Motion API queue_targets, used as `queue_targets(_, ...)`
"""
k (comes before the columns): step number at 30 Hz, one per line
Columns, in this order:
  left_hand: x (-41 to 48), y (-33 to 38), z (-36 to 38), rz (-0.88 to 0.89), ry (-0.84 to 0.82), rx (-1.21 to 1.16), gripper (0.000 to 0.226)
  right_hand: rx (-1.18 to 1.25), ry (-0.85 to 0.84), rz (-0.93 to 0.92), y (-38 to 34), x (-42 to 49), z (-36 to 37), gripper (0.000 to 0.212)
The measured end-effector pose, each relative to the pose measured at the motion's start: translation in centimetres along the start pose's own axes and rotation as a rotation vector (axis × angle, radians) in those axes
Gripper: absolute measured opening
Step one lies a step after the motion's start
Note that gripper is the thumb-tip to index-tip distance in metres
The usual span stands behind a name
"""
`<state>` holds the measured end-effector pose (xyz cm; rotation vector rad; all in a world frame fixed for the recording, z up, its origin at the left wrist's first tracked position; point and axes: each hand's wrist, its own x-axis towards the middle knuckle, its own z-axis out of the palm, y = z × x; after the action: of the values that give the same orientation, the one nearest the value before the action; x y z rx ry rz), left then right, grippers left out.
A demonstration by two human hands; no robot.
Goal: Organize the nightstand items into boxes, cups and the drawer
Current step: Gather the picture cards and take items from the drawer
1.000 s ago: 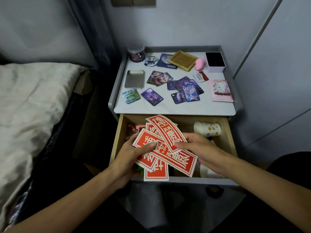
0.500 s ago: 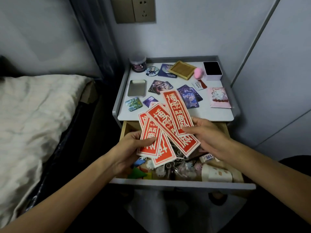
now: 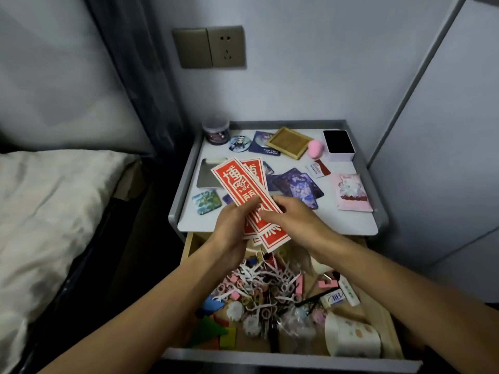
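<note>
Head view: a person stands over an open drawer (image 3: 270, 356) with a fan of red slips (image 3: 240, 182) held up in both hands.
Left hand (image 3: 232, 225): clamped on the lower left edge of the slips, thumb on top.
Right hand (image 3: 293, 220): fingers closed over the right edge of the same slips, squaring them against the left; its thumb is hidden.
Red slips: in the air between the two hands, fanned away from them, above the nightstand's front edge and touching neither surface.
Doing it well: I'd tap the long edges together until the fan closes into one neat stack, keep the left grip firm so none slide out, and pick a flat spot before letting go.
Drawer: right below the hands, crowded with small clips, pink bits and coloured blocks; a paper cup (image 3: 351, 337) lies on its side under the right forearm. Little flat space shows there, so the stack could tilt or scatter.
Nightstand top (image 3: 337, 224): beyond the hands lie purple cards (image 3: 299, 184), a metal tin (image 3: 206, 174) behind the slips, a wooden tray (image 3: 289, 142), a white box (image 3: 339, 145) and a pink packet (image 3: 351, 193) off to the right.
Room: a bed (image 3: 40, 211) lies left of the left arm, with a wall socket (image 3: 226, 47) high beyond the hands.
</note>
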<state>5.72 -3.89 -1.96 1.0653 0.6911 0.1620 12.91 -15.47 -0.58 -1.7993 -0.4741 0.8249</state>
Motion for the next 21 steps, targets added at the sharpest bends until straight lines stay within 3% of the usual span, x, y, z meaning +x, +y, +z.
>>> queue_targets(4,2.6,1.1,0.4,0.06,0.071,0.04,0.022,0.054,0.024,0.029,0.1,2.6,-1.1,0.022)
queue_targets(8,6.2,2.8,0.5,0.05,0.018,0.081,0.026,0.019,0.063,0.028,-0.4,7.4,-3.1,0.017)
queue_targets(13,10.6,5.5,-0.6,0.035,0.033,0.232,0.024,-0.288,0.074,-0.073,-2.8,16.3,-8.7,0.021)
queue_targets(17,13.3,6.7,-1.6,0.022,0.086,0.31,0.026,-0.35,0.025,0.034,-4.3,22.8,-12.4,0.027)
queue_targets(19,14.1,7.1,-1.8,0.038,0.066,0.38,0.024,-0.549,0.131,-0.003,-4.0,25.3,-12.8,0.037)
queue_targets(21,14.9,7.2,-1.9,0.063,0.043,0.462,0.021,-0.821,0.43,-0.109,-3.2,27.5,-12.7,0.048)
